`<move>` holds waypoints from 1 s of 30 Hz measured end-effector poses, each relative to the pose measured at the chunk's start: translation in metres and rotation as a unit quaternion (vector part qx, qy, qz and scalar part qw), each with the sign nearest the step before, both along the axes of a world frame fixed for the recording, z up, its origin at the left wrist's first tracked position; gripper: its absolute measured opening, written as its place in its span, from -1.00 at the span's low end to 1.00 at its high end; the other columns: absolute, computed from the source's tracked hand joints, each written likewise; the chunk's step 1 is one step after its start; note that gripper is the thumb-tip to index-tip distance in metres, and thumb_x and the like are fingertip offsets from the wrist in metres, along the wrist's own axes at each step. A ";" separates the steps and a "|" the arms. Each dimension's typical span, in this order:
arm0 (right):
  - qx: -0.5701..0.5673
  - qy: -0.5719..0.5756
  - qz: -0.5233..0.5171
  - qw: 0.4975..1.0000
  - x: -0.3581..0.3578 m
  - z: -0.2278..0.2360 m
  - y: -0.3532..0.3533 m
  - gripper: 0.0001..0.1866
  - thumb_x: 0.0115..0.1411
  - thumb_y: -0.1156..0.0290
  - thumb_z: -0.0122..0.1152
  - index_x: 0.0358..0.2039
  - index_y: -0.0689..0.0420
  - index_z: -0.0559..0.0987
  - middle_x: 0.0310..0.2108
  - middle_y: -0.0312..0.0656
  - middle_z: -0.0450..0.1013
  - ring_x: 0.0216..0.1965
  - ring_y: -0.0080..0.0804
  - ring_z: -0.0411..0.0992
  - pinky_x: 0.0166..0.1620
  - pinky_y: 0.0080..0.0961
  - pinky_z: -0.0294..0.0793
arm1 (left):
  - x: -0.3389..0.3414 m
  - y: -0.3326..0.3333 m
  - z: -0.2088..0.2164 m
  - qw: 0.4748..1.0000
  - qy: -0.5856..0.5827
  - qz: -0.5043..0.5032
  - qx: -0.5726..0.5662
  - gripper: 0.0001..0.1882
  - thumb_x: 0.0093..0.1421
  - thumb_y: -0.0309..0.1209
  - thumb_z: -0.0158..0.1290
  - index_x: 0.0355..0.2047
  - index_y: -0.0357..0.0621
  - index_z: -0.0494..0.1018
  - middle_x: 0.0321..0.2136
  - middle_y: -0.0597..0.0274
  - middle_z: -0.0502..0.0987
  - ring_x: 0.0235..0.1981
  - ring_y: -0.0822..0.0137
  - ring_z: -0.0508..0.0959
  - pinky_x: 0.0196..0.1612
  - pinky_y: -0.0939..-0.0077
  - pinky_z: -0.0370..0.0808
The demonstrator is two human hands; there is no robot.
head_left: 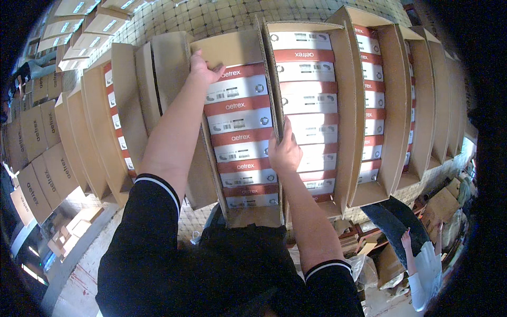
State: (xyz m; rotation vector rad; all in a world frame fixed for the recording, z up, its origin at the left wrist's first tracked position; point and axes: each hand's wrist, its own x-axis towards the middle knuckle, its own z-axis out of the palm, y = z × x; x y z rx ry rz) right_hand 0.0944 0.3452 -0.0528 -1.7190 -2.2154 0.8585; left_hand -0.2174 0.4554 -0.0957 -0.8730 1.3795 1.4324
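Note:
In front of me stands an open cardboard carton [253, 215], its side flaps upright. A column of white and red shoe boxes [243, 122] fills it. My left hand [204, 70] is at the carton's far left corner, thumb spread away from the fingers, beside the left flap and the brown far flap [235, 48]. Some of its fingers are hidden. My right hand [285, 152] is closed around the upright cardboard flaps [271, 79] on the carton's right side, with one finger stretched along them. A second open carton of similar shoe boxes [309, 95] adjoins on the right.
More open cartons [388, 111] continue the row to the right, and others [97, 124] to the left. Closed cartons [39, 132] are stacked at far left. Another person [425, 269] is at lower right, near loose cardboard [442, 205]. Patterned tile floor [211, 17] lies beyond the row.

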 end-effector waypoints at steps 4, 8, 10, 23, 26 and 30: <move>-0.028 -0.026 0.015 0.999 0.000 0.001 0.000 -0.32 0.15 0.25 0.06 0.26 0.06 0.08 -0.36 0.14 0.46 -0.50 0.09 0.50 -0.42 -0.03 0.53 | 0.003 0.005 0.004 0.997 0.026 -0.050 0.045 -0.44 0.20 0.09 -0.16 0.03 -0.04 0.32 0.02 0.07 0.34 0.07 0.03 0.32 0.11 0.06 0.34; -0.017 -0.014 0.009 1.000 0.000 0.002 0.003 -0.29 0.11 0.27 0.09 0.25 0.07 0.09 -0.35 0.14 0.45 -0.48 0.08 0.50 -0.42 -0.03 0.53 | 0.004 0.012 0.005 0.993 0.000 0.120 -0.022 -0.46 0.16 0.09 -0.12 -0.02 0.01 0.39 -0.03 0.21 0.39 -0.06 0.14 0.40 -0.08 0.21 0.43; -0.008 -0.012 0.012 1.000 0.000 0.004 0.004 -0.29 0.11 0.28 0.09 0.25 0.07 0.09 -0.35 0.14 0.45 -0.47 0.08 0.50 -0.42 -0.04 0.53 | 0.002 0.016 0.008 0.985 -0.050 0.154 -0.055 -0.48 0.15 0.09 -0.10 -0.04 0.02 0.41 -0.04 0.28 0.41 -0.14 0.24 0.43 -0.26 0.33 0.45; -0.105 -0.060 0.001 0.993 -0.006 0.015 0.010 -0.37 0.19 0.25 0.03 0.24 0.09 0.11 -0.14 0.13 0.46 -0.25 0.13 0.49 -0.17 -0.04 0.47 | -0.082 0.068 0.028 0.993 0.083 0.082 0.010 -0.58 0.29 -0.11 -0.21 0.00 -0.07 0.40 -0.25 0.40 0.48 -0.27 0.50 0.42 -0.27 0.51 0.35; -0.104 -0.062 -0.008 0.993 -0.007 0.013 0.009 -0.37 0.20 0.25 0.03 0.24 0.08 0.10 -0.14 0.13 0.46 -0.25 0.14 0.49 -0.18 -0.04 0.47 | -0.118 0.091 0.100 0.968 0.227 -0.081 0.065 -0.56 0.29 -0.09 -0.20 0.02 -0.08 0.38 -0.27 0.39 0.48 -0.28 0.50 0.42 -0.27 0.51 0.35; 0.004 -0.026 -0.004 1.000 -0.007 0.009 0.006 -0.34 0.16 0.23 0.04 0.25 0.03 0.09 -0.36 0.10 0.47 -0.46 0.12 0.50 -0.40 -0.04 0.52 | -0.133 0.078 0.225 0.790 0.518 -0.323 0.063 -0.52 0.29 -0.06 -0.18 0.05 -0.11 0.36 -0.31 0.38 0.47 -0.30 0.51 0.41 -0.28 0.51 0.35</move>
